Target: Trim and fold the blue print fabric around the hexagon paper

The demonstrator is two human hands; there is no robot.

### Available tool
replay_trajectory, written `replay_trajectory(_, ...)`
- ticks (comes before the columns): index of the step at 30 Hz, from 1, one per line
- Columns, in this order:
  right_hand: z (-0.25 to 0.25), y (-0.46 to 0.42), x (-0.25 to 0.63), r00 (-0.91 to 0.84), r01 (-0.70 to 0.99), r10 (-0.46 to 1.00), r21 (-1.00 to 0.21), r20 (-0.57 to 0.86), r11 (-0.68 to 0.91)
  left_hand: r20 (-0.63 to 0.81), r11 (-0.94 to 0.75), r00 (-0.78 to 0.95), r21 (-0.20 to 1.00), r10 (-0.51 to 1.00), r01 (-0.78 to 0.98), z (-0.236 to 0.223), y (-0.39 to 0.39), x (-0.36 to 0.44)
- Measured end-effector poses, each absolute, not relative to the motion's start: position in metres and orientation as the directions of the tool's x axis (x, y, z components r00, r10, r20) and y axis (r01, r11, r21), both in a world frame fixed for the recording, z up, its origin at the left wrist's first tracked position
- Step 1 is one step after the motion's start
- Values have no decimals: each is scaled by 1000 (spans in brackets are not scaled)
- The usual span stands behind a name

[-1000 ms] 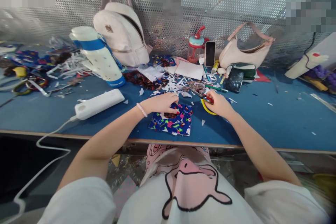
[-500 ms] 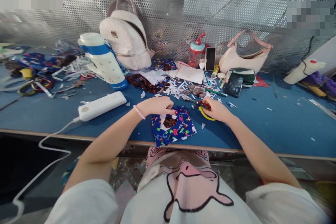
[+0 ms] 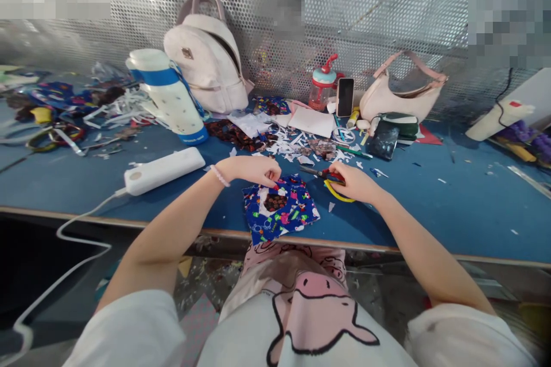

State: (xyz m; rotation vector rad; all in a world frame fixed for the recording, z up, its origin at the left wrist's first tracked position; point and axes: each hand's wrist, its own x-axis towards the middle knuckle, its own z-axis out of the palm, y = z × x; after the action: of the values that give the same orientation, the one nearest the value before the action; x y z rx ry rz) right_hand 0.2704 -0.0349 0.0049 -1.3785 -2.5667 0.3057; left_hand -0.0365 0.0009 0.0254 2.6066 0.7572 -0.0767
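Note:
On the blue table before me lies a blue patterned piece of fabric (image 3: 298,215). It has a white-edged opening with a dark brown patterned layer (image 3: 275,202) showing in it. My left hand (image 3: 257,171) is over its upper left part, fingers curled and a fingertip down at the opening's upper edge; whether it pinches the cloth is hidden. To the right of the fabric, my right hand (image 3: 355,182) holds scissors (image 3: 341,192) with red and yellow handles. Their dark blades point left, just above the fabric's upper right corner, apart from the cloth.
Paper scraps (image 3: 297,143) and brown cloth pieces (image 3: 236,135) lie behind my hands. A white power bank (image 3: 166,171) with a cable and a white-blue bottle (image 3: 172,97) stand left. Behind are a backpack (image 3: 210,63), phone (image 3: 345,97), red-lidded cup (image 3: 322,89) and handbag (image 3: 400,94).
My left hand and the fabric have shifted slightly left. The scissors have stayed in my right hand, which has barely moved. The view has tilted a little.

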Motion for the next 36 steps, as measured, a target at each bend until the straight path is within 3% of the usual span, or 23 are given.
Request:
replay_trajectory(9, 6, -38, 271, -566, 788, 824, -280, 20, 548, -188, -769, 852, 369, 488, 522, 28, -2, -37)
replay_trajectory(15, 9, -44, 273, -626, 749, 780, -284, -3, 599, -72, -810, 885, 375, 460, 451, 23, -5, -30)
replay_trajectory(25, 15, -54, 273, -659, 724, 746, -345, -91, 597, -19, -831, 911, 403, 411, 383, 18, -9, -19)
replay_trajectory(36, 13, -55, 263, -642, 728, 764, -369, -72, 577, 3, -819, 908, 432, 420, 378, 18, -9, -18)
